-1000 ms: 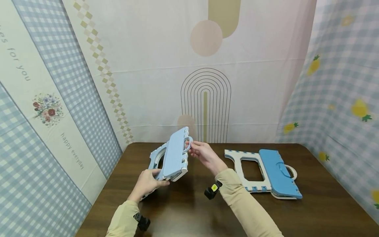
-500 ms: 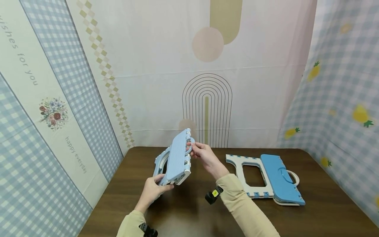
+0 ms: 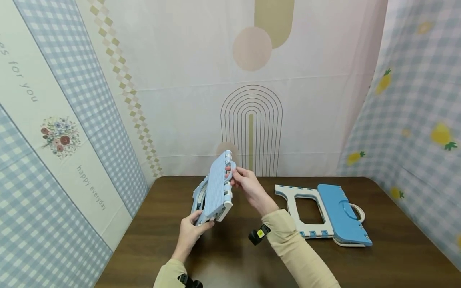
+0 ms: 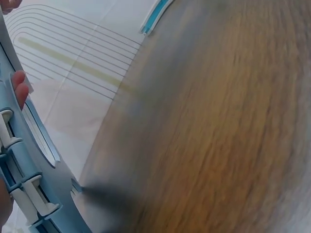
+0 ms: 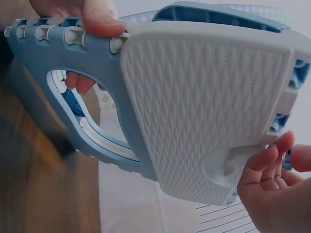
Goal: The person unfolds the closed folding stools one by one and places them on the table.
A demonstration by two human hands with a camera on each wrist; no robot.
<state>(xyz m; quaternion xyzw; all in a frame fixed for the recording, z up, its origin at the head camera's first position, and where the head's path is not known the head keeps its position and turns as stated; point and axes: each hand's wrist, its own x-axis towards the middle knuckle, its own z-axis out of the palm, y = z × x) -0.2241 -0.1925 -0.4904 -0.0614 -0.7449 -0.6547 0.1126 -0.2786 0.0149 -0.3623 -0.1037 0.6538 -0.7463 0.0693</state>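
A folding step stool (image 3: pixel 216 192) in light blue and white is held tilted over the table, folded nearly flat. My left hand (image 3: pixel 189 238) grips the edge of its leg frame at the lower near corner. In the right wrist view, fingertips of that left hand (image 5: pixel 100 17) show through the cutout in the blue leg panel. My right hand (image 3: pixel 252 192) pinches the small carry handle (image 3: pixel 232 171) at the stool's far upper edge. The white textured half of the top (image 5: pixel 204 107) faces the right wrist camera.
A second folding step stool (image 3: pixel 342 216), blue and white, lies flat on the right of the dark wooden table (image 3: pixel 252 260). Its white handle (image 3: pixel 358 213) points right. A pale patterned curtain (image 3: pixel 180 120) hangs behind the table, with checked cloth (image 3: pixel 407 152) at the sides.
The held stool has turned more edge-on and its lower end has swung right, with my left hand moving along. My right hand keeps its pinch on the handle. The second stool stays put.
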